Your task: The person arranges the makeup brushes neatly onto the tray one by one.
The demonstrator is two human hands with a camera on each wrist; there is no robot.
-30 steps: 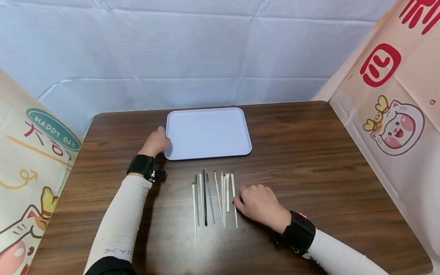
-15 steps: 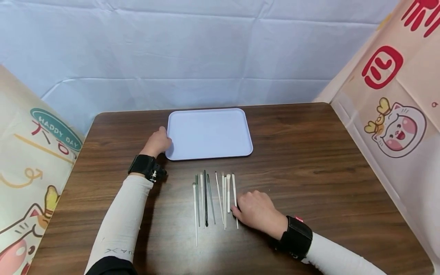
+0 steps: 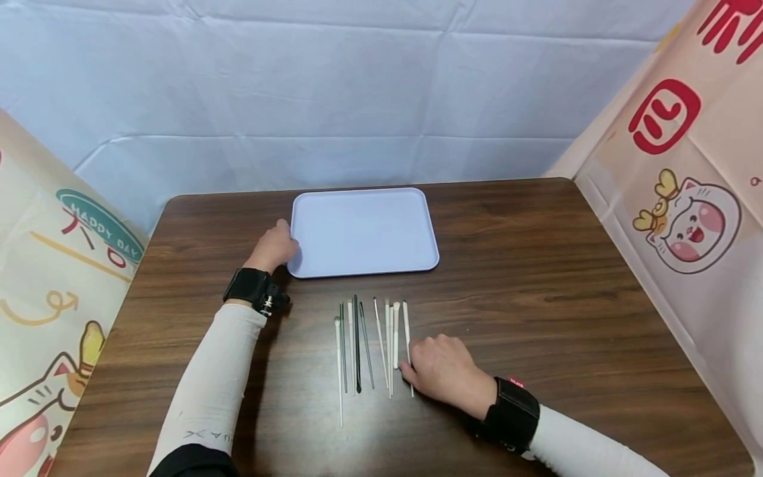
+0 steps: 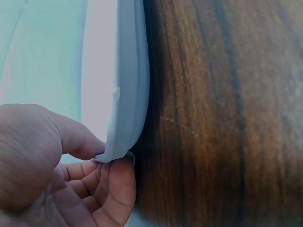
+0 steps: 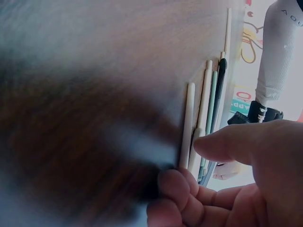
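Head view: the right hand (image 3: 441,368) has edged toward 9 o'clock and now overlaps the rightmost stick (image 3: 406,321), apparently lining up a grasp. Its curled fingers (image 5: 173,188) stand narrow, the stick running toward 12 o'clock from them; whether they grip it cannot be told. The left hand (image 3: 274,246) pinches the tray (image 3: 363,228) at 9 o'clock.

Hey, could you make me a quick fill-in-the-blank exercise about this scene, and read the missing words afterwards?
The left hand pinches the edge of the ____.
Of the two hands, the ____ one is nearer the thin sticks.
The sticks lie on the brown wooden ____.
The bands on both wrists are coloured ____.

Missing words: tray; right; table; black.
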